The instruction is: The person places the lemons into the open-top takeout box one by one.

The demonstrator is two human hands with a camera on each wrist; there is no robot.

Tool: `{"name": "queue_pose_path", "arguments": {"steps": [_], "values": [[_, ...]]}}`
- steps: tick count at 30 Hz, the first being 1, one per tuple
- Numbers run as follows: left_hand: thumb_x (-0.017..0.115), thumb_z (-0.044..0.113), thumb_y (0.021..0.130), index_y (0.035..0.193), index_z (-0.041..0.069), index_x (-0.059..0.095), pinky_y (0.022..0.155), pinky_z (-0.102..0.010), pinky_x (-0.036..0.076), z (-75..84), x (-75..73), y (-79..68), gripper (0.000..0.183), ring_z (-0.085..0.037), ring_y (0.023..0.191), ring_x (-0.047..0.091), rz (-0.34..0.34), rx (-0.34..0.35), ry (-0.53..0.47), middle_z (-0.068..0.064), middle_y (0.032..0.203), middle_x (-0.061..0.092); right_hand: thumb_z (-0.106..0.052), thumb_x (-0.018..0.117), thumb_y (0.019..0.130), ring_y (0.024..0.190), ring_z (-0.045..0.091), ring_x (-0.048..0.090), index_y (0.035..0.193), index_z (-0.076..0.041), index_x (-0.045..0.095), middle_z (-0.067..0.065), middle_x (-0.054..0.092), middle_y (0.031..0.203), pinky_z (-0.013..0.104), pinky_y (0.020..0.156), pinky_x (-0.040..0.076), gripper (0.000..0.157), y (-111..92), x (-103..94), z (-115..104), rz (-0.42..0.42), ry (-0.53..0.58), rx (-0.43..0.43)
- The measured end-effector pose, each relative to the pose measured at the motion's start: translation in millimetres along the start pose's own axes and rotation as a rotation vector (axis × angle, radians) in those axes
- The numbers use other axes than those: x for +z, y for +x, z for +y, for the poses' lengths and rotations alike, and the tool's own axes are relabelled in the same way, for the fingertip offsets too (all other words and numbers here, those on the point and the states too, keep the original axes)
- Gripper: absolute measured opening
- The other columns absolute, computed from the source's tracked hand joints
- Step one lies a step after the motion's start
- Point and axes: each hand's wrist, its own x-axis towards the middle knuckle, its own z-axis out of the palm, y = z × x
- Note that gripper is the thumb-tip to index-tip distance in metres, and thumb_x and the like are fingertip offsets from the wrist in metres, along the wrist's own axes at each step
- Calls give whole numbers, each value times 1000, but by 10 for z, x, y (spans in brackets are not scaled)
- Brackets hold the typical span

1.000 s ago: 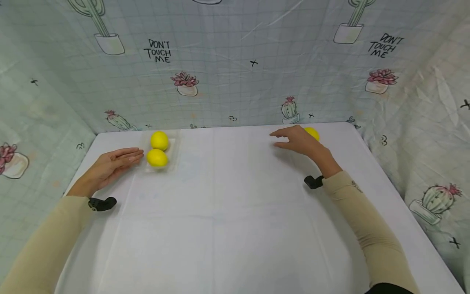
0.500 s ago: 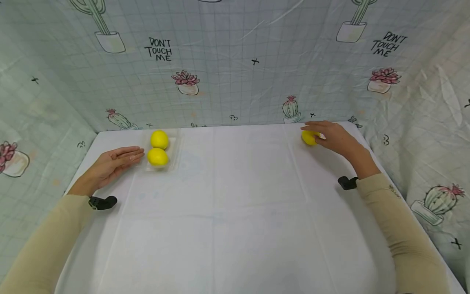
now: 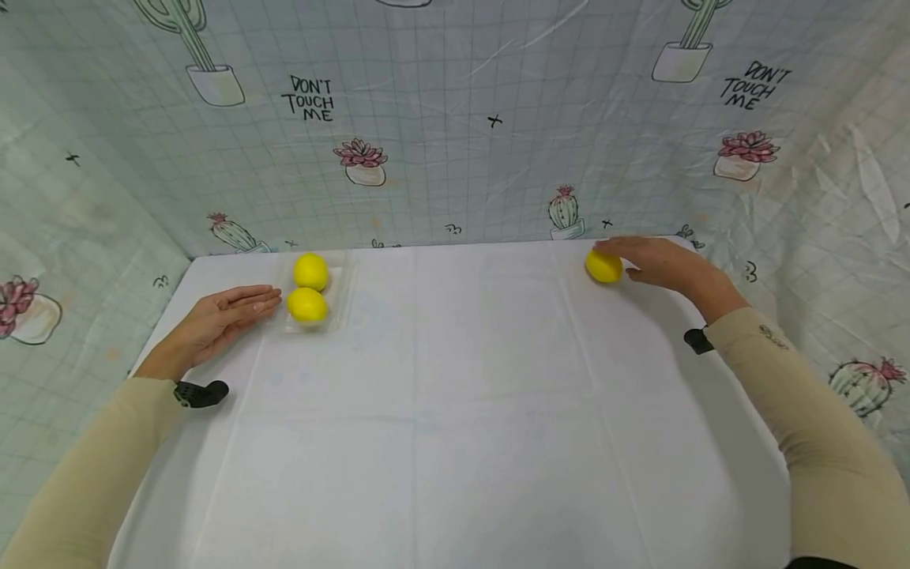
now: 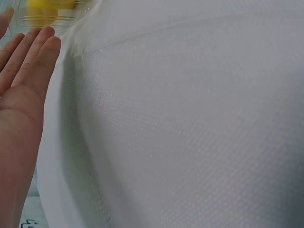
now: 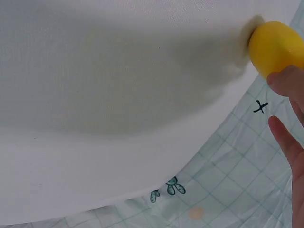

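Two lemons sit one behind the other in a clear tray [image 3: 337,304] at the back left: a rear lemon [image 3: 310,271] and a front lemon [image 3: 307,306]. My left hand [image 3: 223,324] is beside the tray's left side, fingers straight and together, holding nothing. At the back right a third lemon [image 3: 603,267] rests on the white table. My right hand [image 3: 661,265] reaches over it from the right. In the right wrist view a fingertip [image 5: 280,80] overlaps that lemon [image 5: 275,47], while another digit stands apart from it.
A white cloth covers the table [image 3: 455,395]. Behind it and at both sides hangs a curtain [image 3: 441,142] printed with cacti, close to the table's back edge.
My right hand has moved to the right, from left of the single lemon to its right side, with its fingers over it. The left hand and the two tray lemons stay where they were.
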Motion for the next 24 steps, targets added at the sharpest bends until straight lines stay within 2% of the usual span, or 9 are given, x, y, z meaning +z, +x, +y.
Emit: {"name": "queue_pose_path", "arguments": {"steps": [4, 13, 17, 24], "values": [[51, 4, 107, 157, -4, 28, 106, -23, 49, -17, -8, -4, 56, -11, 130, 59, -15, 6, 3, 2, 143, 61, 4, 77, 87, 138, 42, 46, 151, -7, 49, 19, 50, 151, 58, 110, 45, 70, 44, 17, 12, -26, -17, 4], [46, 0, 107, 156, -6, 27, 106, -25, 49, -64, -50, 0, 53, -14, 130, 59, -44, 29, -73, -3, 144, 60, -3, 80, 86, 128, 43, 57, 141, -1, 59, 21, 59, 141, 56, 103, 51, 59, 96, -2, -5, 25, -76, -42], [47, 3, 108, 156, -3, 31, 106, -24, 48, -72, -57, 10, 51, -13, 130, 58, -35, 16, -74, -2, 144, 60, -7, 81, 86, 129, 44, 54, 139, 1, 60, 24, 58, 142, 57, 104, 50, 58, 115, -24, -36, 15, -72, -17], [50, 8, 107, 157, -2, 28, 106, -24, 48, -50, -43, 20, 55, -11, 131, 58, 4, -23, -52, 1, 144, 60, -12, 80, 89, 131, 45, 52, 140, 4, 58, 26, 55, 144, 58, 107, 47, 58, 196, -2, -69, -29, -46, 21]]}}
